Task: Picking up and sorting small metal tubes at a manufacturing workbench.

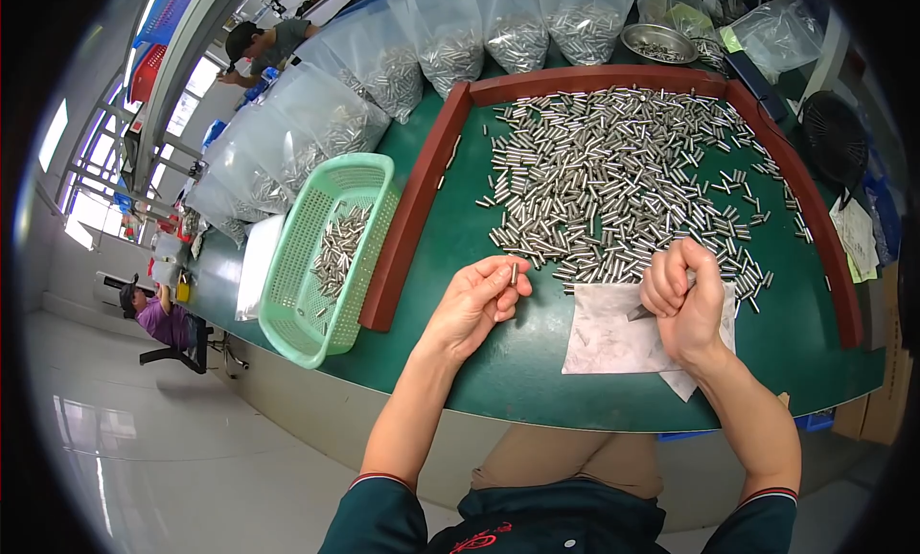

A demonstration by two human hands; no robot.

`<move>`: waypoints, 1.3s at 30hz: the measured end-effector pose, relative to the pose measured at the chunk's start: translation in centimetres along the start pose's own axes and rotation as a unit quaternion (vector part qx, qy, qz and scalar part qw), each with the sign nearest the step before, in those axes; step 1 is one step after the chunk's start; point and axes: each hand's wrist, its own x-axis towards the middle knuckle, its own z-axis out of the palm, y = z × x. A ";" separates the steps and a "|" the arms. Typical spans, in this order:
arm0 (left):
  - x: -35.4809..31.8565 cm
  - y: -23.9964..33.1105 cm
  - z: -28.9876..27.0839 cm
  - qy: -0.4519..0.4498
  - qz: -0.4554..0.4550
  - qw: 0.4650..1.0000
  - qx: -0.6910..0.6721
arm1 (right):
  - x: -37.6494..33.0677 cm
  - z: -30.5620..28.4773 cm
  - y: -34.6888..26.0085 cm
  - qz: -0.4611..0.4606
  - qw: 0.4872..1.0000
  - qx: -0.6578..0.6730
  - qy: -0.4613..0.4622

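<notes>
My left hand [476, 305] pinches a small shiny metal pin [514, 273] upright between thumb and fingers, just in front of the pile. My right hand [684, 300] is closed in a fist above a smudged white cloth [609, 335]. A short grey metal tip [637, 312] sticks out of the fist on its left side; the rest of that thing is hidden in the fingers. A large heap of loose metal pins [604, 171] spreads over the green tabletop [513, 367] beyond both hands.
A dark red wooden frame [419, 199] borders the heap. Left of it stands a green plastic basket [388, 204] with pins inside. Clear bags of pins [393, 75] line the back, near a metal bowl [659, 43]. A black fan [834, 142] stands right. Two people sit farther left.
</notes>
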 end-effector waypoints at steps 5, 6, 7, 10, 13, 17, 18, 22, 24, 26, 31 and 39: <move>0.0 0.0 -0.1 0.004 -0.003 1.000 0.014 | 0.0 -0.1 0.0 0.000 1.000 0.000 -0.002; 0.0 0.0 -0.1 0.001 -0.002 1.000 0.020 | 0.0 -0.1 0.0 0.000 1.000 0.000 -0.001; 0.0 0.0 0.1 0.001 -0.002 1.000 0.019 | -0.1 -0.1 0.0 0.000 1.000 0.000 0.000; 0.0 0.0 0.2 0.035 0.036 0.998 -0.023 | 0.0 0.1 -0.1 0.000 1.000 -0.005 -0.002; 0.1 0.4 -0.8 0.074 0.098 0.992 -0.007 | -0.1 0.2 -0.1 0.006 1.000 0.003 0.006; 0.5 0.1 -1.0 0.212 0.228 0.866 0.392 | -0.1 0.0 -0.1 0.007 1.000 -0.003 0.002; 0.4 -0.1 -0.8 0.230 0.254 0.807 0.481 | -0.1 0.0 -0.1 0.005 1.000 -0.001 -0.001; 1.2 -0.8 0.4 0.197 0.318 0.694 0.615 | 0.0 0.1 0.0 0.004 1.000 0.003 -0.003; 1.6 -0.7 0.2 0.183 0.345 0.635 0.666 | 0.0 0.1 0.0 0.004 1.000 0.005 0.001; 1.3 -0.4 0.6 0.182 0.318 0.652 0.664 | 0.0 0.0 0.0 0.005 1.000 0.006 0.000; 1.3 -0.6 0.1 0.158 0.313 0.673 0.652 | 0.0 0.1 -0.1 0.006 1.000 0.007 -0.001; 0.5 -0.7 0.8 0.108 0.223 0.720 0.649 | 0.1 0.0 -0.2 0.008 1.000 0.000 0.006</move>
